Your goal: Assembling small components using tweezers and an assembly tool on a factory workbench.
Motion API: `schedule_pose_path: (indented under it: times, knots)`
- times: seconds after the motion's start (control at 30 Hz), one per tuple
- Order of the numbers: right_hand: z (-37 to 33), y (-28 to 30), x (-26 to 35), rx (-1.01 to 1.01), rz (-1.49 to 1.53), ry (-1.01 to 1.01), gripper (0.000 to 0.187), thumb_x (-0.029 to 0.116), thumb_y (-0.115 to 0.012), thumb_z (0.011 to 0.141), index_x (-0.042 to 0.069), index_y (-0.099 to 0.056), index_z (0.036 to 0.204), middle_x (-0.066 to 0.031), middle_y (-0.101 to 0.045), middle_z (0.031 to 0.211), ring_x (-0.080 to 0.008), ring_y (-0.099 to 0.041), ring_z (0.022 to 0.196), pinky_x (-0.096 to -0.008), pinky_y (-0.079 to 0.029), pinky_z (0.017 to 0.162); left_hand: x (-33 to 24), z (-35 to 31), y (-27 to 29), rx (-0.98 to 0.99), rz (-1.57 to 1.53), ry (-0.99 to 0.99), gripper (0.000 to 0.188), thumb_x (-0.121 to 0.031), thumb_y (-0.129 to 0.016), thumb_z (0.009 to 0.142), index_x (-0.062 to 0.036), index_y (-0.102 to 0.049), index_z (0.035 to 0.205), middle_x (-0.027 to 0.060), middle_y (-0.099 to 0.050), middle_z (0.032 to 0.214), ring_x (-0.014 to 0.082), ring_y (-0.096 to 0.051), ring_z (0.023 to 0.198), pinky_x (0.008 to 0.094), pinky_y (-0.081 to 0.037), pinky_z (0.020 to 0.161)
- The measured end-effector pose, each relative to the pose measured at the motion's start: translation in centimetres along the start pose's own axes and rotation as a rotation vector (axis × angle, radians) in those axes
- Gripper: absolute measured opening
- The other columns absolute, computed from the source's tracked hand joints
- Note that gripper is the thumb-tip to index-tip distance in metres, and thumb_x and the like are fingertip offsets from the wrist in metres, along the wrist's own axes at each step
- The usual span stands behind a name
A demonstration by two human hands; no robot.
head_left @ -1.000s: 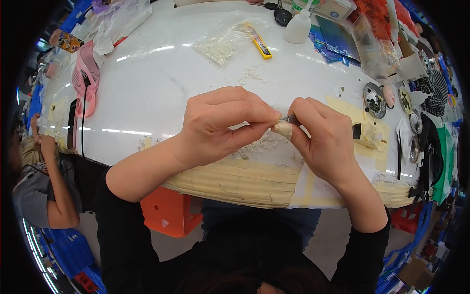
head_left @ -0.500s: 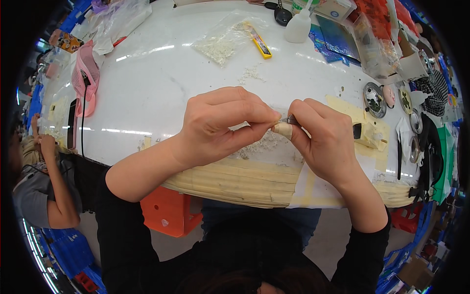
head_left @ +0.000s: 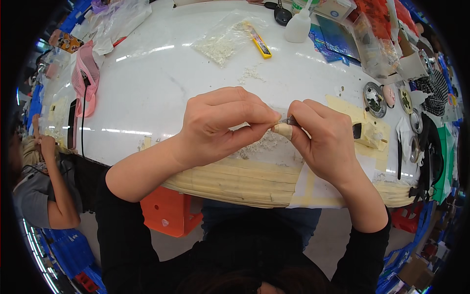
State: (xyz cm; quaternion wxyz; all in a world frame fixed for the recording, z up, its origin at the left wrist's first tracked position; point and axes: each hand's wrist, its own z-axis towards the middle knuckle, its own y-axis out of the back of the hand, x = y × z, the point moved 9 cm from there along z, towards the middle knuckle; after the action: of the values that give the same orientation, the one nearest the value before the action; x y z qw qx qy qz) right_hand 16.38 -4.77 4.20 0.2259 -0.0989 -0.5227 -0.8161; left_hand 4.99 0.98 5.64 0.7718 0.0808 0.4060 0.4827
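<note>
Beige tape wraps the right hand's (head_left: 325, 142) thumb, and its fingers pinch a small metal tool (head_left: 289, 120). Left hand (head_left: 223, 125) closes on the tool's tip above white crumbs (head_left: 262, 144) near the table's (head_left: 161, 83) front edge.

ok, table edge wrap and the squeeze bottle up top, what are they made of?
Edge wrap: looks like layered beige masking tape, matte, overlapping strips with visible seams. Squeeze bottle: likely translucent white plastic, smooth, slightly glossy, with a tapered nozzle.
</note>
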Motion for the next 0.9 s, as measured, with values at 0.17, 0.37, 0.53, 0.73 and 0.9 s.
schedule_pose_path:
  times: [0.17,0.37,0.53,0.73,0.9]
  knots:
    - [0.1,0.0,0.8,0.02,-0.019,0.039,0.02,0.019,-0.073,0.076,0.013,-0.055,0.081,-0.0014,-0.051,0.063,-0.0215,-0.056,0.056,-0.0352,-0.041,0.045,0.1,0.0,0.0,0.005,-0.001,0.001,0.021,0.009,-0.071,0.074,-0.0004,-0.071,0.093,0.0096,-0.071,0.084,0.0168,-0.066,0.071,0.0252,-0.052,0.059]
    - [0.0,0.0,0.5,0.046,-0.043,0.027,0.02,0.02,-0.073,0.076,0.013,-0.055,0.082,-0.0014,-0.051,0.064,-0.0211,-0.056,0.058,-0.0353,-0.042,0.046,0.1,0.1,0.0,-0.004,-0.023,0.003,0.02,0.009,-0.072,0.074,-0.0003,-0.071,0.091,0.0095,-0.071,0.083,0.0159,-0.065,0.071,0.025,-0.051,0.059]
    - [0.2,0.3,0.2,-0.001,-0.001,0.024,0.022,0.02,-0.073,0.078,0.01,-0.053,0.081,-0.0033,-0.05,0.063,-0.0226,-0.055,0.056,-0.0357,-0.041,0.046,2.9,-0.5,-0.2,-0.014,-0.131,0.293,0.011,0.005,-0.071,0.079,0.0005,-0.07,0.089,0.0059,-0.07,0.082,0.0102,-0.063,0.07,0.0227,-0.05,0.062]
    - [0.5,1.2,-1.0,-0.053,0.04,-0.031,0.027,0.024,-0.071,0.084,0.007,-0.051,0.078,-0.0057,-0.053,0.063,-0.0244,-0.053,0.053,-0.0352,-0.04,0.047,8.8,-1.1,1.0,0.008,0.013,0.683,0.012,-0.012,-0.072,0.085,-0.0002,-0.071,0.085,0.0011,-0.068,0.075,0.0032,-0.056,0.068,0.0183,-0.045,0.062]
    - [0.6,1.5,-1.0,-0.061,0.061,-0.045,0.03,0.026,-0.07,0.086,0.006,-0.051,0.076,-0.0067,-0.051,0.062,-0.0243,-0.051,0.052,-0.0343,-0.039,0.047,10.1,-1.3,2.0,-0.034,0.034,0.726,0.013,-0.012,-0.072,0.084,-0.0017,-0.072,0.093,0.0005,-0.068,0.08,0.004,-0.055,0.07,0.0188,-0.045,0.064]
